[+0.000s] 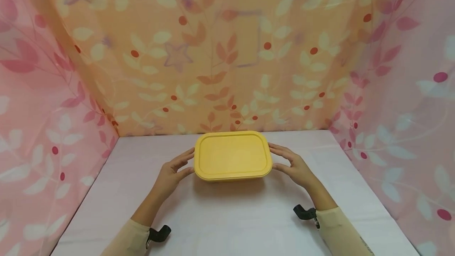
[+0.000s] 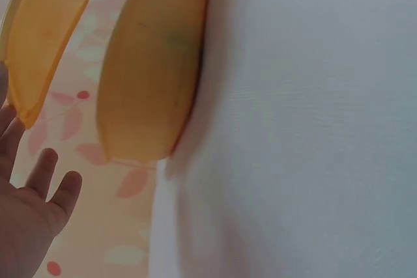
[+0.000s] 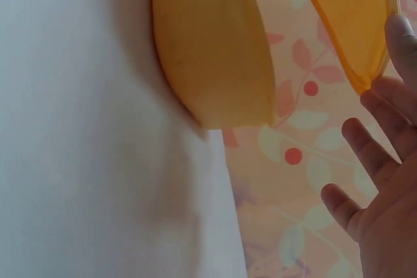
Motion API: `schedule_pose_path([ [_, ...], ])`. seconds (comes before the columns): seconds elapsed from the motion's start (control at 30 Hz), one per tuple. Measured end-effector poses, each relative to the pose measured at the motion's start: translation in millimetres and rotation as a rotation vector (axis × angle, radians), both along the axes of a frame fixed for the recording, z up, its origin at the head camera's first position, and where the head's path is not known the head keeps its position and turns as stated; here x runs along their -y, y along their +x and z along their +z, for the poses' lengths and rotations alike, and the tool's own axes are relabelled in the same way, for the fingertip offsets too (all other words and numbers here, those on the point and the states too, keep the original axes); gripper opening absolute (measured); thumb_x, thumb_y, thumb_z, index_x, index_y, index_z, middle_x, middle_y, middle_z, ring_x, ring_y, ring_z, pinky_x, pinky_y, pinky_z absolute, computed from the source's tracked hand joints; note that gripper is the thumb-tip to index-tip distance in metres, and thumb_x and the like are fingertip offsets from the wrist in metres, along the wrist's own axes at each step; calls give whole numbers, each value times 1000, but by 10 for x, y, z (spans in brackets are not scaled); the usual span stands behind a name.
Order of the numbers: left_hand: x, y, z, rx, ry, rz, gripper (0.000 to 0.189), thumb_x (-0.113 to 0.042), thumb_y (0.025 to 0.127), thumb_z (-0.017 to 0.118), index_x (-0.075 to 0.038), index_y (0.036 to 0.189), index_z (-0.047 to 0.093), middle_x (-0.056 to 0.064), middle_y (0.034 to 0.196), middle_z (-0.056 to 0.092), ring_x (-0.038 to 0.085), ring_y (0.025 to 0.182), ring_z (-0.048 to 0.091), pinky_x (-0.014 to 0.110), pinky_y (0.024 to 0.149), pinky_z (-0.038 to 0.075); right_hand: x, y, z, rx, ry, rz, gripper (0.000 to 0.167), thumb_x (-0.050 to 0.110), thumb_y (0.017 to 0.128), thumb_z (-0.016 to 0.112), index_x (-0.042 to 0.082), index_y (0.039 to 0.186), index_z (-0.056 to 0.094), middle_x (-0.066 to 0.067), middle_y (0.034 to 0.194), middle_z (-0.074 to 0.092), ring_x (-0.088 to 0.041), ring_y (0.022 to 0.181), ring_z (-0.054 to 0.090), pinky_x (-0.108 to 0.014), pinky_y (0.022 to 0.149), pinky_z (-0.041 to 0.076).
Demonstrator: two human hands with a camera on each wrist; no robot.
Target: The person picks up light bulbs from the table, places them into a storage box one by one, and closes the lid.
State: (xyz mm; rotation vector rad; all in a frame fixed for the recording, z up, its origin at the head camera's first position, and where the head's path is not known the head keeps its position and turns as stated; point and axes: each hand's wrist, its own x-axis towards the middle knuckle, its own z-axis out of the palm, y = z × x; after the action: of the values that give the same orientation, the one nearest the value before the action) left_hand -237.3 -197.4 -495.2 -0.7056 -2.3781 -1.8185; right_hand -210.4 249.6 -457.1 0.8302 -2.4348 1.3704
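Note:
A yellow rectangular lid with rounded corners is held level between the two hands. My left hand grips its left edge, with the thumb at the near side and fingers farther back. At the opposite edge, my right hand holds it in a similar way. Both wrist views show a gap between the raised lid and a yellow plastic container standing on the table below. From above, the lid hides nearly all of the container, and its contents cannot be seen.
A white cloth covers the table. Patterned curtains enclose it, with an orange leafy one behind and pink ones at the left and right. Black devices are strapped at both wrists.

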Motion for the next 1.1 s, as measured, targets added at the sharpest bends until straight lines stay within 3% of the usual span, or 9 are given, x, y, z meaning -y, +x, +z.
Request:
schedule_pose_path([
  [0.13,1,-52,-61,11,29,-25,51,-18,95,75,-21,144,61,-5,158,48,14,149,39,44,118,41,21,-62,-68,18,-8,-10,55,4,89,78,0,140,61,-20,152,52,-36,143,44,-10,114,31],
  [0.23,-40,-102,-104,36,53,-39,49,-17,96,73,-18,144,61,-4,159,46,16,150,38,51,117,40,-13,-120,-134,55,-8,-32,54,7,89,78,1,140,61,-17,152,53,-34,144,44,-9,114,29],
  [0.43,-106,-170,-206,109,83,-52,48,-20,98,70,-15,145,60,-3,161,44,20,151,36,47,118,41,-125,-298,-393,125,43,-76,55,13,90,78,9,143,61,-8,155,52,-32,146,42,-9,114,27],
  [0.57,-84,-171,-261,149,19,2,48,-25,97,71,-19,144,61,-7,159,46,17,151,36,45,117,42,-122,-404,-511,174,64,-45,56,19,92,77,15,145,60,-3,157,49,-30,149,40,-32,124,31],
  [0.7,-50,-189,-307,162,-61,27,48,-25,97,71,-20,144,61,-8,158,46,16,151,36,44,116,43,-94,-466,-569,204,70,-30,56,25,93,76,19,146,59,1,158,49,-28,150,39,-56,123,29],
  [1.1,11,-314,-326,189,-118,50,48,-28,96,73,-21,142,63,-9,157,49,20,151,36,51,117,42,-39,-588,-634,231,66,-18,58,29,93,77,19,147,58,5,159,46,-25,151,36,-57,124,26],
])
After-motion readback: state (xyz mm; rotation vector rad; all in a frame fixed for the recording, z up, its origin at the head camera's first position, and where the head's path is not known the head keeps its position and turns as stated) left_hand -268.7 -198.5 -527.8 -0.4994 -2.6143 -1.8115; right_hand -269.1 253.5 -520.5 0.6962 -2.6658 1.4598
